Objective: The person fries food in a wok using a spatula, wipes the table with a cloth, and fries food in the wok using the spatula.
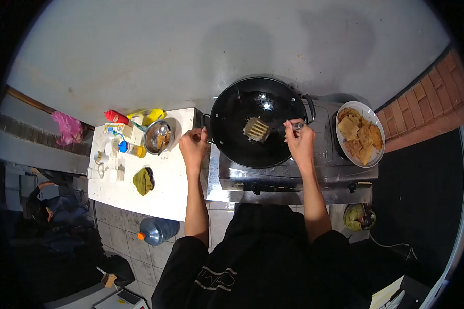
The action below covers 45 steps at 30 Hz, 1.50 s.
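A black wok stands on the steel stove. In my right hand is the handle of a slotted spatula, whose head rests inside the wok on a small piece of food. My left hand is closed beside the wok's left handle; whether its fingers grip anything is too small to make out. Right of the wok, a white oval plate holds fried, golden-brown pieces.
On the white table at the left are a metal bowl, a red bottle, a blue-capped bottle and a green cloth. A water jug lies on the floor. Another person is at the far left.
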Tool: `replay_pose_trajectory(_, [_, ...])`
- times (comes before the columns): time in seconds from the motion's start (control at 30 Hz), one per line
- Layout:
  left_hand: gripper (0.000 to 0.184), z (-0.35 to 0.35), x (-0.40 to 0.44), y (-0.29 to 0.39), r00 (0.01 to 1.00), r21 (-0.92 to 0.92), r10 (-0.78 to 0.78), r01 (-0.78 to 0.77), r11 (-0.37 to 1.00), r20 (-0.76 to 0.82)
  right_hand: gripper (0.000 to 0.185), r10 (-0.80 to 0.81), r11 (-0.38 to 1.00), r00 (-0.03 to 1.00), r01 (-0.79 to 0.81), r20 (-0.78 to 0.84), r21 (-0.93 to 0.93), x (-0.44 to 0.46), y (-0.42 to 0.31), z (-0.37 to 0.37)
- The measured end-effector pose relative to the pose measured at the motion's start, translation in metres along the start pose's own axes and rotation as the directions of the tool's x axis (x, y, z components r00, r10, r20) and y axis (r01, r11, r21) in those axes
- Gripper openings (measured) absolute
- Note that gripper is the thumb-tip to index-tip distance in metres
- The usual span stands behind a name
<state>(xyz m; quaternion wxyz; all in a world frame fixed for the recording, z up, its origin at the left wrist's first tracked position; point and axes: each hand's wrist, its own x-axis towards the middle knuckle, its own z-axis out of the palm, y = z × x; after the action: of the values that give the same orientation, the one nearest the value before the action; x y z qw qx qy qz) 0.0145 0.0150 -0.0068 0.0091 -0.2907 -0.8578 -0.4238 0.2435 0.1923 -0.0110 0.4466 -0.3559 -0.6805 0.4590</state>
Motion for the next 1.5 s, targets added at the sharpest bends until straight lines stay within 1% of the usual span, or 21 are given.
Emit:
replay_pose_trajectory(0.17, [0.028, 0.003, 0.000, -0.008, 1.000, -0.047, 0.026, -0.026, 0.999, -0.006, 0.017, -0.003, 0.999, 1.000, 0.002, -0.015, -0.053, 0.004, -0.005, -0.009])
replay_pose_trajectory(0.23, [0.027, 0.002, 0.000, -0.004, 0.999, -0.053, 0.038, -0.038, 0.998, -0.003, 0.017, 0.008, 0.999, 1.000, -0.009, 0.019, 0.049, 0.002, 0.002, 0.000])
replay_pose_trajectory(0.33, [0.027, 0.001, 0.001, -0.002, 1.000, -0.007, 0.022, -0.022, 1.000, -0.009, 0.017, 0.016, 0.999, 0.999, -0.017, 0.031, 0.044, 0.001, 0.002, -0.003])
replay_pose_trajectory(0.43, [0.027, 0.002, 0.001, -0.001, 0.998, 0.014, 0.062, -0.061, 0.998, -0.030, 0.017, 0.031, 0.999, 1.000, -0.031, 0.000, 0.022, 0.003, 0.004, -0.008])
replay_pose_trajectory(0.5, [0.027, 0.000, 0.001, 0.002, 0.999, 0.034, 0.033, -0.033, 0.999, -0.016, 0.017, -0.020, 1.000, 0.999, 0.021, -0.032, 0.010, 0.004, 0.006, -0.003])
replay_pose_trajectory(0.63, [0.027, 0.003, 0.000, -0.006, 0.999, 0.010, 0.028, -0.028, 1.000, -0.024, 0.016, -0.030, 0.998, 0.998, 0.027, 0.047, 0.057, 0.000, 0.006, -0.006])
replay_pose_trajectory(0.67, [0.027, 0.004, 0.000, -0.008, 1.000, 0.002, 0.018, -0.018, 1.000, -0.021, 0.016, -0.034, 0.999, 0.999, 0.033, 0.034, 0.016, 0.002, 0.014, -0.009])
replay_pose_trajectory(0.7, [0.028, 0.003, -0.001, -0.007, 1.000, -0.006, 0.008, -0.008, 1.000, -0.017, 0.016, -0.033, 0.999, 0.999, 0.033, 0.037, 0.019, 0.004, 0.009, -0.009])
replay_pose_trajectory(0.77, [0.028, 0.001, -0.002, -0.004, 1.000, 0.012, 0.015, -0.015, 1.000, -0.018, 0.016, -0.007, 1.000, 1.000, 0.007, -0.016, 0.007, 0.008, -0.001, -0.011])
replay_pose_trajectory(0.83, [0.028, 0.001, -0.004, -0.002, 1.000, 0.027, 0.025, -0.024, 0.999, -0.020, 0.016, -0.035, 0.999, 0.999, 0.035, -0.014, -0.008, 0.009, 0.000, -0.004])
replay_pose_trajectory(0.9, [0.027, 0.001, -0.004, -0.001, 1.000, 0.015, 0.013, -0.013, 1.000, -0.011, 0.017, -0.072, 0.995, 0.995, 0.068, 0.062, 0.070, 0.009, 0.003, 0.004])
replay_pose_trajectory(0.93, [0.027, 0.001, -0.003, -0.002, 1.000, 0.015, 0.014, -0.014, 1.000, -0.013, 0.018, -0.038, 0.997, 0.996, 0.033, 0.084, 0.067, 0.009, 0.003, 0.003])
replay_pose_trajectory(0.97, [0.027, 0.002, -0.004, -0.004, 1.000, 0.003, 0.020, -0.020, 1.000, -0.016, 0.018, -0.041, 0.997, 0.996, 0.035, 0.085, 0.069, 0.009, 0.003, 0.001])
replay_pose_trajectory(1.03, [0.027, 0.000, -0.004, -0.001, 0.999, -0.007, 0.024, -0.024, 1.000, -0.022, 0.018, -0.012, 0.999, 0.999, 0.010, 0.040, 0.038, 0.010, 0.003, -0.007])
replay_pose_trajectory(1.1, [0.026, -0.001, -0.006, 0.002, 1.000, -0.013, -0.009, 0.009, 1.000, 0.003, 0.018, -0.012, 0.999, 1.000, 0.011, 0.023, 0.043, 0.012, 0.004, -0.009])
replay_pose_trajectory(1.17, [0.026, 0.000, -0.006, 0.001, 1.000, 0.010, 0.021, -0.021, 1.000, -0.014, 0.018, -0.041, 0.998, 0.999, 0.041, -0.002, -0.040, 0.014, 0.003, -0.004])
replay_pose_trajectory(1.2, [0.027, 0.001, -0.005, 0.001, 0.998, 0.031, 0.056, -0.055, 0.998, -0.035, 0.018, -0.012, 1.000, 1.000, 0.012, 0.020, -0.001, 0.014, 0.005, 0.003])
replay_pose_trajectory(1.23, [0.027, 0.001, -0.005, 0.001, 0.998, 0.031, 0.057, -0.056, 0.998, -0.033, 0.017, -0.043, 0.997, 0.998, 0.039, 0.048, 0.069, 0.012, 0.006, 0.006])
replay_pose_trajectory(1.3, [0.027, 0.000, -0.005, 0.001, 1.000, 0.033, 0.022, -0.022, 0.999, -0.013, 0.017, -0.048, 0.996, 0.995, 0.041, 0.086, 0.075, 0.010, 0.005, 0.003])
replay_pose_trajectory(1.43, [0.026, 0.000, -0.006, 0.000, 1.000, 0.027, 0.013, -0.013, 1.000, -0.005, 0.016, -0.006, 1.000, 1.000, 0.005, 0.027, 0.019, 0.013, -0.005, -0.010])
replay_pose_trajectory(1.5, [0.025, -0.001, -0.007, 0.003, 0.999, 0.006, 0.032, -0.032, 0.999, -0.006, 0.016, -0.048, 0.997, 0.999, 0.047, -0.023, -0.068, 0.016, -0.007, -0.007])
